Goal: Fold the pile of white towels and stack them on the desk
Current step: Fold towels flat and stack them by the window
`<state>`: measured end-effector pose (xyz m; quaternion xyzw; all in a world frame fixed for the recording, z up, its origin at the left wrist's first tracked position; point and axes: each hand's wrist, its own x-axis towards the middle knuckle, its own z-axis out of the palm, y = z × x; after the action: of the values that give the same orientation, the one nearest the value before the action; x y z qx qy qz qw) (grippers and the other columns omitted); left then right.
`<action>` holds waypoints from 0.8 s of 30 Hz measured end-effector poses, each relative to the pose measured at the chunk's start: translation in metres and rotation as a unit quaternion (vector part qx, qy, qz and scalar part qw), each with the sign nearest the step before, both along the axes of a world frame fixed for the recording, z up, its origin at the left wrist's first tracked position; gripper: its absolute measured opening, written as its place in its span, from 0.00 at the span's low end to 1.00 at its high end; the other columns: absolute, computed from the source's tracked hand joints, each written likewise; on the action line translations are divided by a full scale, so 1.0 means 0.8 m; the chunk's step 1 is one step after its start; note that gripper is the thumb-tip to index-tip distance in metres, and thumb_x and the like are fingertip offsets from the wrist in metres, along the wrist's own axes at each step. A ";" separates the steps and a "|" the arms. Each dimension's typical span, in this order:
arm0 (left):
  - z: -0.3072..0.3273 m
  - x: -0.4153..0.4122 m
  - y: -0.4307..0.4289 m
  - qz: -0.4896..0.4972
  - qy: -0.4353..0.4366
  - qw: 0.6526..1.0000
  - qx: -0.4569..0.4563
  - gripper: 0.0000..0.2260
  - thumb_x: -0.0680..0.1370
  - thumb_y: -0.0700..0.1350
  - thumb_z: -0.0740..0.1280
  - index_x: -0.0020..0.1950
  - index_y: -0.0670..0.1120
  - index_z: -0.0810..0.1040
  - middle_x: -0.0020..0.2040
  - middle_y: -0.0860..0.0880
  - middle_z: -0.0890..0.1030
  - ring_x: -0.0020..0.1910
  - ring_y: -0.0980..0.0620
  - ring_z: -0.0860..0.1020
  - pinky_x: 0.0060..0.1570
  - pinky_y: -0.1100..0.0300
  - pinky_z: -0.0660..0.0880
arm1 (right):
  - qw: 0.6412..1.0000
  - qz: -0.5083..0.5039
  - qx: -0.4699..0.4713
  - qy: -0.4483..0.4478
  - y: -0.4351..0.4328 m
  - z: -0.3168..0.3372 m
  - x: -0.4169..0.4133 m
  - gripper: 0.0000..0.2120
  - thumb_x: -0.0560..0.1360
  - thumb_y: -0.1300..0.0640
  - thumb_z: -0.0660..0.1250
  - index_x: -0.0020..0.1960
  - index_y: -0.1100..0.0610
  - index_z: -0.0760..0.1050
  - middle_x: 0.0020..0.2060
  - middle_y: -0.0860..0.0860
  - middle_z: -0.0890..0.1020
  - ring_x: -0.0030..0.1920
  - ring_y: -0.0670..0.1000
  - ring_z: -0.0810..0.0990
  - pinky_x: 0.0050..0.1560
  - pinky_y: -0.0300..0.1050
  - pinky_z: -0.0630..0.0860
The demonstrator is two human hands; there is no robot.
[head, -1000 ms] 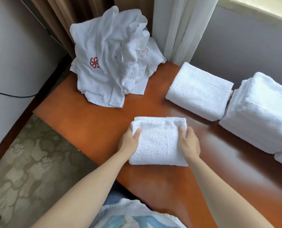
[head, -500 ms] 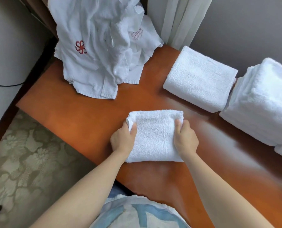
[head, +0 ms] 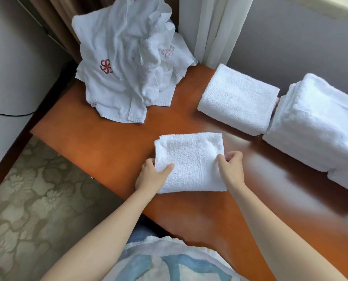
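Note:
A small folded white towel [head: 191,161] lies flat near the front edge of the orange-brown desk [head: 112,142]. My left hand [head: 150,175] grips its left edge, thumb on top and fingers beneath. On the right edge, my right hand [head: 231,167] pinches the cloth with curled fingers. A crumpled pile of white towels [head: 126,63] with a red flower emblem sits at the desk's far left corner. One folded towel [head: 238,98] lies at the back, and a taller stack of folded towels [head: 319,122] stands to its right.
White and brown curtains [head: 209,27] hang behind the desk against a grey wall [head: 290,37]. A grey panel [head: 13,67] stands to the left. Patterned carpet [head: 37,195] lies below the desk's left edge.
Both hands have shifted from resting flat on the folded towel's sides to gripping its edges. The right hand's fingers now curl into a pinch. The camera view has tilted slightly.

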<state>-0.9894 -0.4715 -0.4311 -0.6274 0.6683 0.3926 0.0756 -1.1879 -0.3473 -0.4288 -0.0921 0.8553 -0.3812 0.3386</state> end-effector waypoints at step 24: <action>0.003 0.011 0.054 -0.044 0.168 0.984 -0.041 0.47 0.73 0.52 0.75 0.79 0.56 0.44 0.75 0.59 0.60 0.66 0.53 0.69 0.55 0.57 0.69 | 0.977 0.128 -0.109 -0.130 0.097 0.032 0.031 0.16 0.79 0.58 0.62 0.60 0.43 0.60 0.58 0.56 0.73 0.50 0.53 0.75 0.50 0.48 0.74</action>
<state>-0.9803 -0.4280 -0.4289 -0.5250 0.7139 0.4611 -0.0460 -1.1629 -0.2695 -0.4034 -0.1866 0.7383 -0.4341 0.4812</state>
